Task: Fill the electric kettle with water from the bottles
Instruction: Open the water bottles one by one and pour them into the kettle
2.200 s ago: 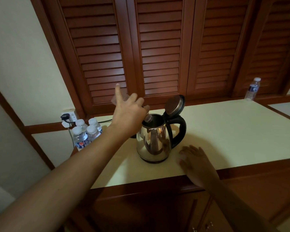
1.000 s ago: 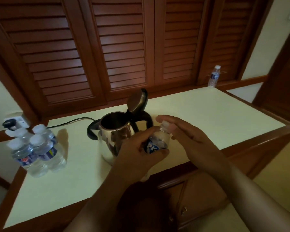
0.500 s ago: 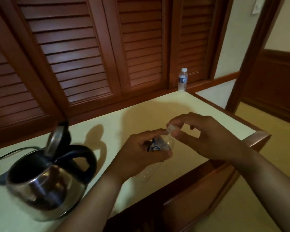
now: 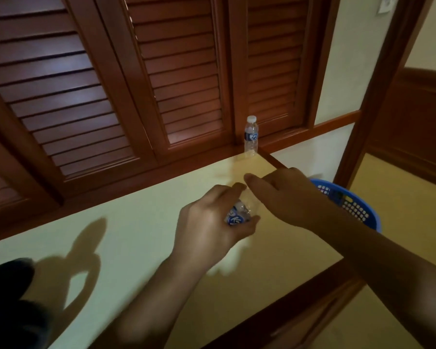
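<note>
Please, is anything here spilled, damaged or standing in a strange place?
No spill shows on the counter. The small bottle gripped by the left hand looks squashed, though blur hides detail; the right hand is at its top. One lone bottle stands apart at the counter's far corner.

Counter (image 4: 136,222): pale yellow top, wood-edged.
Shutters (image 4: 181,84): reddish louvred wood, stood closed behind it.
Wall (image 4: 350,84): was cream.
Floor (image 4: 413,210): was tan.

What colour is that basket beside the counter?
The basket is blue with small holes, shown best in the head view.
</note>
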Tool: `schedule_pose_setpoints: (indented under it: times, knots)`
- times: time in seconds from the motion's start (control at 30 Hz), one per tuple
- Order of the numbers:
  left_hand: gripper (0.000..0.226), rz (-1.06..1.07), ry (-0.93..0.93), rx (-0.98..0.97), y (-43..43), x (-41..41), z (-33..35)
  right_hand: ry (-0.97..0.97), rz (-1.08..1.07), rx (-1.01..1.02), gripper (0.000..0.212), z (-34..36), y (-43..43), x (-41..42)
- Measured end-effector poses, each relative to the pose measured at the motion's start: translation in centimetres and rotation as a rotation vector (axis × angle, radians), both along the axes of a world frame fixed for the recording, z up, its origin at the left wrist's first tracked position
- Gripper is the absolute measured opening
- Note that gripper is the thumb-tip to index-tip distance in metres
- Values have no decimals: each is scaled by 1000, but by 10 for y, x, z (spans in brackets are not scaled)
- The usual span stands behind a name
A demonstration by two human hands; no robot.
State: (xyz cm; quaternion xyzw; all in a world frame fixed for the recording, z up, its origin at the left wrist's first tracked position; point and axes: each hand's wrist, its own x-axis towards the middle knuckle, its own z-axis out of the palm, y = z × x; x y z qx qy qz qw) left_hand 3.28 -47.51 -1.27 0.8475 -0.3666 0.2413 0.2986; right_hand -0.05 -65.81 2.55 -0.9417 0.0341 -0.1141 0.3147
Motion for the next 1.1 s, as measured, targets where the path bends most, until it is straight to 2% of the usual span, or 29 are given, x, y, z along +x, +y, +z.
schedule_pose_setpoints:
  times: [0.07,0.1,0.17,0.23,0.27,0.3,0.37,0.43,0.5,0.57,0.6,0.67,0.77,0.8,0.87,0.97,1.03,1.1]
  knots:
    - [65,61,-1,39,-17,3,-1,94,-44,-32,64,0,-12,12]
    - [69,45,86,46,-23,4,0,78,-52,-72,61,-1,-18,17]
    - [74,-20,374,41,-29,13,3,-18,-49,-132,61,-4,-32,25]
    - [61,-85,640,-42,-31,22,2,-106,-39,-149,61,-10,-44,32]
    - [51,-83,666,-79,-33,25,-2,-92,-39,-176,59,-11,-50,36]
    - [47,-47,634,-94,-36,27,-7,-53,-29,-230,56,-12,-53,39]
    - [58,55,457,-48,-43,32,-17,18,-37,-257,46,-16,-60,48]
    - [62,67,381,-52,-53,37,-24,60,-96,-80,53,-18,-67,57]
    - [52,-17,537,-121,-61,43,-26,-24,-134,-31,66,-22,-73,68]
    - [45,-97,690,-143,-65,52,-31,-102,-152,-124,75,-26,-77,76]
    - [44,-103,709,-130,-66,57,-36,-127,-154,-170,77,-29,-78,78]
    - [42,-99,739,-138,-72,66,-44,-175,-126,-182,71,-37,-82,81]
    - [41,-87,801,-280,-84,93,-52,-127,-139,113,54,-64,-85,83]
    - [42,-68,796,-323,-89,107,-57,-88,-145,133,51,-80,-86,83]
    - [46,-9,775,-383,-101,134,-63,7,-75,24,60,-115,-92,86]
    - [46,32,762,-408,-119,170,-67,202,50,-219,89,-152,-98,91]
    - [46,29,753,-405,-134,195,-71,231,29,-258,104,-161,-99,95]
    - [46,39,730,-396,-145,220,-77,226,1,-273,110,-165,-98,97]
